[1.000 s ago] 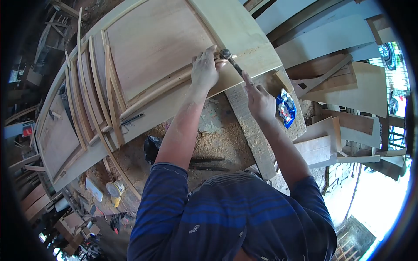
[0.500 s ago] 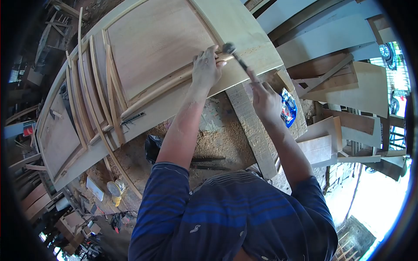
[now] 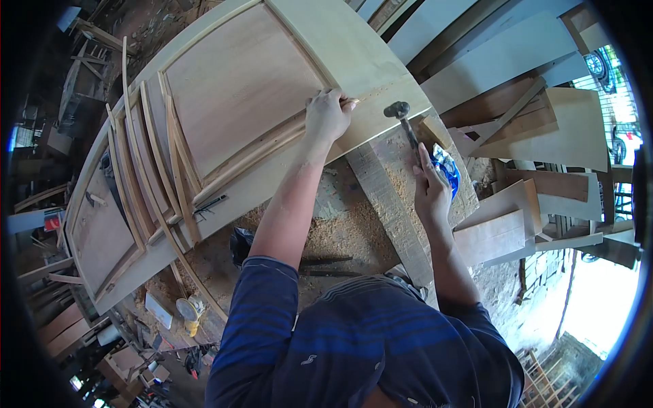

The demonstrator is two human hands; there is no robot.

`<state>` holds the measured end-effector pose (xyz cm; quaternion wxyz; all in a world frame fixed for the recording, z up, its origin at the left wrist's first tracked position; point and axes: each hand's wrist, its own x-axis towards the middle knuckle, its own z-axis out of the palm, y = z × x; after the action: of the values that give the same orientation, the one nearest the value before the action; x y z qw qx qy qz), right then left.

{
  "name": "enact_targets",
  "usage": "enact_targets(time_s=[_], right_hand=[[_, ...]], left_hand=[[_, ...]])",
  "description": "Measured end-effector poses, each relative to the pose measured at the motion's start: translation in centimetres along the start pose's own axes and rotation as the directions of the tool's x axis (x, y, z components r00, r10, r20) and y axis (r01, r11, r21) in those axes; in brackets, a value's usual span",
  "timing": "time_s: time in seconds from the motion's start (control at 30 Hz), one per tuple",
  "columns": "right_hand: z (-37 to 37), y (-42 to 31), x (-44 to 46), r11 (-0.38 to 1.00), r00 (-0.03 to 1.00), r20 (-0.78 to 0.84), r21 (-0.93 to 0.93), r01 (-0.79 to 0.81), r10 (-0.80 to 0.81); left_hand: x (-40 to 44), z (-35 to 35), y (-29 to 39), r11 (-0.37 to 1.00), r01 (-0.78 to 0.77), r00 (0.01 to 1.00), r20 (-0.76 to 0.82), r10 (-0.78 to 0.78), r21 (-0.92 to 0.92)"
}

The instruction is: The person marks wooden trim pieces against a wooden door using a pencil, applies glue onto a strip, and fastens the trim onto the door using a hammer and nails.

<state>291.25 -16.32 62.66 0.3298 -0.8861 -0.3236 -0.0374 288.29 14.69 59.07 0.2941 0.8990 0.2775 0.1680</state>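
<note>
My left hand (image 3: 328, 117) is closed around the end of a wooden moulding strip (image 3: 255, 158), which runs along the lower edge of a recessed panel in a large wooden door (image 3: 384, 88). To the right, my right hand (image 3: 432, 189) grips a hammer (image 3: 397, 110) by its handle. The hammer's dark head is raised over the door's near corner, apart from the strip and my left hand. My fingers hide the part of the strip beneath them.
Several thin curved wood strips (image 3: 141, 163) lie across the door's left part. A pencil-like dark tool (image 3: 212, 202) rests by its near edge. Sawdust covers the bench (image 3: 354, 211), with a blue-and-white wrapper (image 3: 445, 170) at right. A yellow container (image 3: 191, 313) stands lower left. Boards (image 3: 578, 129) lean at right.
My right hand has drawn the hammer back, right and toward me, away from the strip's end. My left hand stays on the strip. The whole view has shifted slightly.
</note>
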Motion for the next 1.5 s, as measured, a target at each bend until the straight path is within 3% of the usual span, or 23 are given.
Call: enact_targets(time_s=[0.13, 0.23, 0.27, 0.37, 0.5, 0.6, 0.77, 0.97, 1.07, 1.17, 1.23, 1.3, 1.37, 1.4, 1.43, 1.5], right_hand=[[-0.7, 0.1, -1.3, 0.996, 0.996, 0.017, 0.026, -0.084, 0.083], [-1.2, -0.5, -0.9, 0.999, 0.999, -0.052, 0.032, 0.016, -0.014], [-1.4, -0.7, -0.8, 0.998, 0.995, -0.08, 0.029, 0.059, -0.057], [-1.7, -0.6, -1.2, 0.997, 1.0, 0.007, 0.066, -0.031, 0.031], [-0.6, -0.5, -1.7, 0.996, 0.999, -0.037, 0.075, 0.04, -0.037], [-0.2, -1.1, -1.9, 0.996, 0.994, 0.087, 0.056, -0.066, 0.061], [1.3, -2.1, -2.1, 0.995, 0.996, 0.094, 0.104, -0.005, -0.005], [1.5, -4.3, -2.4, 0.994, 0.976, 0.204, 0.066, -0.09, 0.075], [1.7, -4.6, -3.0, 0.998, 0.982, 0.189, 0.064, -0.012, 0.0], [1.9, -4.3, -4.0, 0.994, 0.982, 0.169, 0.094, 0.063, -0.078], [2.0, -3.1, -5.3, 0.996, 0.969, 0.246, 0.078, -0.052, 0.032], [2.0, -2.8, -6.0, 0.994, 0.967, 0.254, 0.092, -0.057, 0.032], [2.5, -2.3, -6.7, 0.99, 0.975, 0.222, 0.143, -0.012, -0.02], [2.1, -3.1, -6.8, 0.985, 0.97, 0.244, 0.166, -0.047, 0.005], [1.6, -3.5, -6.8, 0.981, 0.941, 0.329, 0.145, -0.131, 0.077], [1.1, -3.8, -7.0, 0.972, 0.896, 0.417, 0.103, -0.213, 0.152]], left_hand=[[-0.2, 0.1, 0.5, 1.0, 0.019, 1.0, 0.009, -0.019, 0.02], [-1.0, -1.0, -1.1, 0.998, 0.0, 1.0, -0.014, 0.001, 0.056], [-1.8, -1.8, -2.2, 0.997, 0.004, 1.0, -0.017, -0.003, 0.076], [-4.5, -5.9, -4.8, 0.989, 0.018, 0.999, 0.041, -0.024, 0.146], [-8.9, -10.9, -9.1, 0.991, 0.06, 0.996, 0.055, -0.067, 0.118], [-11.3, -14.0, -11.5, 0.987, 0.113, 0.99, 0.067, -0.121, 0.117], [-13.2, -15.7, -13.4, 0.983, 0.099, 0.994, 0.032, -0.105, 0.151], [-13.5, -14.8, -14.1, 0.981, 0.1, 0.994, 0.028, -0.106, 0.165], [-14.5, -14.4, -13.3, 0.982, 0.072, 0.989, -0.141, -0.047, 0.176], [-17.1, -14.8, -9.8, 0.966, -0.076, 0.929, -0.334, 0.159, 0.247], [-20.8, -13.0, -9.3, 0.999, -0.008, 0.984, -0.178, 0.001, -0.039], [-24.4, -12.9, -7.6, 0.997, -0.067, 0.984, -0.17, 0.06, -0.038], [-27.7, -13.4, -6.9, 0.998, 0.03, 0.969, -0.244, -0.043, -0.058], [-28.8, -13.6, -7.1, 0.994, 0.072, 0.956, -0.278, -0.092, -0.081], [-29.5, -14.1, -8.1, 0.997, 0.069, 0.916, -0.398, -0.056, 0.017], [-30.3, -15.7, -10.8, 0.957, 0.29, 0.826, -0.508, -0.245, 0.011]])
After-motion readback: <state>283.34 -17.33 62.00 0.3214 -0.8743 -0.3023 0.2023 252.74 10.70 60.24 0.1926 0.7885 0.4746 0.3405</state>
